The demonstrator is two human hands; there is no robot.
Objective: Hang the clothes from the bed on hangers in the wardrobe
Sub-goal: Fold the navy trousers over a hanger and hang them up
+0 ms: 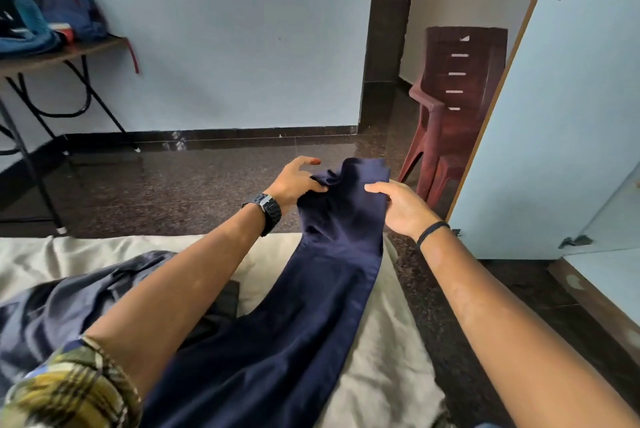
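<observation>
I see both hands out in front, holding up one end of the navy trousers (332,254). The left hand (294,181) pinches bunched cloth between thumb and curled fingers at the near-left corner of that end; a black watch (268,211) sits on its wrist. The right hand (398,206) grips the opposite edge, thumb laid across the top of the fabric, fingers wrapped underneath and out of my sight. From the fingers the trousers run back toward me and down onto the bed (381,358), where they lie on the pale sheet. Left of the left fingers, a grey garment (69,306) lies crumpled on the bed. Beyond the right fingertips stand stacked maroon chairs (453,98), beside a pale blue door (561,116).
</observation>
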